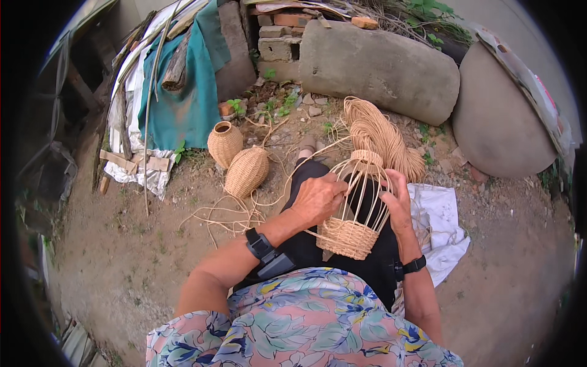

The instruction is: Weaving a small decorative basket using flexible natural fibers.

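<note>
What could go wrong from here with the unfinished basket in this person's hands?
1. The basket has an open, unwoven middle, so a hard squeeze by the left hand or right hand might bend it out of shape.
2. Loose cord lies in a tangle on the ground; it might knot or pick up dirt.

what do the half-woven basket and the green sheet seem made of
Half-woven basket: matte tan cord, perhaps plant fibre or twisted paper, judging by its thin interlaced strands.
Green sheet: probably dull cloth or tarp, since it drapes in loose folds.
</note>
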Tool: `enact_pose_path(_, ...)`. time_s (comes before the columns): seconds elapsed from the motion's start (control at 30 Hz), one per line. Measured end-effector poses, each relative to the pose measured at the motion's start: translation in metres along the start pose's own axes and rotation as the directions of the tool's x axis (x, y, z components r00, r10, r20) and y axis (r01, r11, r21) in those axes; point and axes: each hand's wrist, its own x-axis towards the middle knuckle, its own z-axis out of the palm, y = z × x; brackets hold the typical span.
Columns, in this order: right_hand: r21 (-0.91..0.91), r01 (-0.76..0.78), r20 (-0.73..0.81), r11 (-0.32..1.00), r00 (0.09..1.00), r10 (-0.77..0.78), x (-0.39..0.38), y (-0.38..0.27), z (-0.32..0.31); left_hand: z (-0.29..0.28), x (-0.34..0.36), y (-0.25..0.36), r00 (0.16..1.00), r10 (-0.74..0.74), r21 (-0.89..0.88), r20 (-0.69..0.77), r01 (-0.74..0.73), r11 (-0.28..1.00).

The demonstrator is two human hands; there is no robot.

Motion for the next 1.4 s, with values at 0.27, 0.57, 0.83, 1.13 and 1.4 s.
enact_pose_path(0.27,-0.351,-0.088,-0.153,0.932,0.988,0.036,0.006,0.014,0.013,-0.007,-0.017,0.012,0.962,-0.272,-0.491,-0.002,0.236,0.839)
enact_pose_path(0.57,-0.153,-0.101,-0.089,0.983,0.992,0.088,0.008,0.019,0.001,-0.02,-0.08,-0.077,0.893,-0.404,0.045,-0.197,0.419,0.907)
enact_pose_path(0.83,-0.013,-0.123,0.044,0.992,0.991,0.123,0.007,0.029,-0.014,-0.051,-0.113,-0.126,0.716,-0.676,-0.471,0.174,0.663,0.582)
enact_pose_path(1.13,0.035,-0.109,0.078,0.993,0.991,0.106,0.002,0.028,-0.015,-0.032,-0.038,-0.06,0.839,-0.248,-0.866,0.485,0.5,-0.005)
enact_pose_path(1.4,0.052,-0.112,0.026,0.992,0.993,0.111,-0.002,0.031,-0.015,0.003,-0.012,-0.029,0.986,-0.169,-0.306,-0.004,0.159,0.939)
